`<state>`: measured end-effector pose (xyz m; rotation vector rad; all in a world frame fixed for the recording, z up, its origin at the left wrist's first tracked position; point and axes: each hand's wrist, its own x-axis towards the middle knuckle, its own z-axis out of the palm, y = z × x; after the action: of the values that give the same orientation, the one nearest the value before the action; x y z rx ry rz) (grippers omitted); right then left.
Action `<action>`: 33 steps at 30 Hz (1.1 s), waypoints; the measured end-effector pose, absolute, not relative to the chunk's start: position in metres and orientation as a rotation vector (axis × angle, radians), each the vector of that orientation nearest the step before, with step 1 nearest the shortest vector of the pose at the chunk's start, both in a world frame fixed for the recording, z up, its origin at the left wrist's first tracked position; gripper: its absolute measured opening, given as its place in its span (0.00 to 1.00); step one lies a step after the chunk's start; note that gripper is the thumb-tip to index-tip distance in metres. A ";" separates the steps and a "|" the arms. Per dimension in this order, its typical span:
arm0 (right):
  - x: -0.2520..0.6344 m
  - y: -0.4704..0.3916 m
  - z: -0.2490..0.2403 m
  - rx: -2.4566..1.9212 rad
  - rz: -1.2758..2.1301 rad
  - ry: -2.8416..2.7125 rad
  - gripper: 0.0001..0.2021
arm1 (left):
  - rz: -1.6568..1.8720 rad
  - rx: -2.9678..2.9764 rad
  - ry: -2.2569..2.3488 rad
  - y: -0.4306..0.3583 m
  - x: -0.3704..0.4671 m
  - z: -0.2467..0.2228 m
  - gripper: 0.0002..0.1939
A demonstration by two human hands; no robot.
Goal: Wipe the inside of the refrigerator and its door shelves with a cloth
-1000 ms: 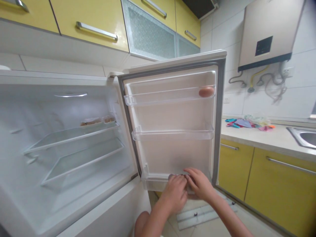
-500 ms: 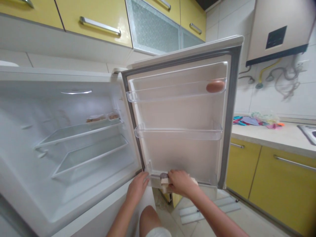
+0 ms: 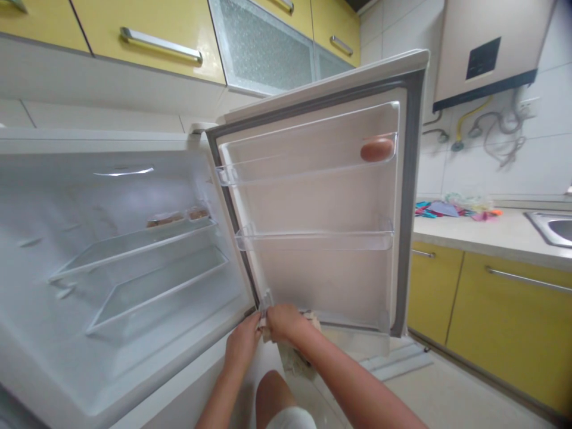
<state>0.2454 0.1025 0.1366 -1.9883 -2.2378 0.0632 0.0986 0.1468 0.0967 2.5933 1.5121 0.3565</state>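
Observation:
The fridge door (image 3: 313, 208) stands wide open beside the fridge interior (image 3: 147, 345). At the hinge-side end of the door's bottom clear shelf (image 3: 353, 338), my right hand (image 3: 286, 323) is closed on a pale cloth (image 3: 313, 320), which shows on both sides of the fingers. My left hand (image 3: 243, 342) is next to it at the same corner, fingers curled at the shelf's end and touching or nearly touching the cloth; what it grips is hidden. A brown egg-like item (image 3: 376, 149) lies in the top door shelf. The middle door shelf (image 3: 317, 241) holds nothing visible.
Small packs (image 3: 164, 220) sit on the upper glass shelf inside the fridge. Colourful cloths (image 3: 442, 208) lie on the counter (image 3: 469, 237) at right, near a sink (image 3: 554, 229). White panels (image 3: 397, 360) lie on the floor beyond the door.
My right hand has slid left along the bottom shelf with the cloth, up to my left hand at the hinge side. The view has shifted slightly to the right.

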 end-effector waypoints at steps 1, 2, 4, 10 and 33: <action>0.247 0.100 0.135 -1.986 0.064 -2.230 0.20 | 0.349 2.592 1.529 0.146 0.100 0.097 0.25; 0.250 0.097 0.132 -1.985 0.058 -2.220 0.20 | 0.345 2.590 1.549 0.146 0.101 0.097 0.25; 0.257 0.089 0.129 -1.985 0.033 -2.197 0.20 | 0.337 2.592 1.579 0.143 0.104 0.099 0.24; 0.296 0.065 0.122 -1.990 -0.011 -2.169 0.16 | 0.281 2.676 1.599 0.132 0.119 0.109 0.15; 0.459 -0.030 0.118 -1.978 0.225 -1.978 0.17 | 0.284 2.691 1.579 0.131 0.132 0.108 0.12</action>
<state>0.4595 -0.0301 0.1178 -1.9784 -1.9777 0.2254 0.1320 0.1315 0.1085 2.6908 1.5790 0.2837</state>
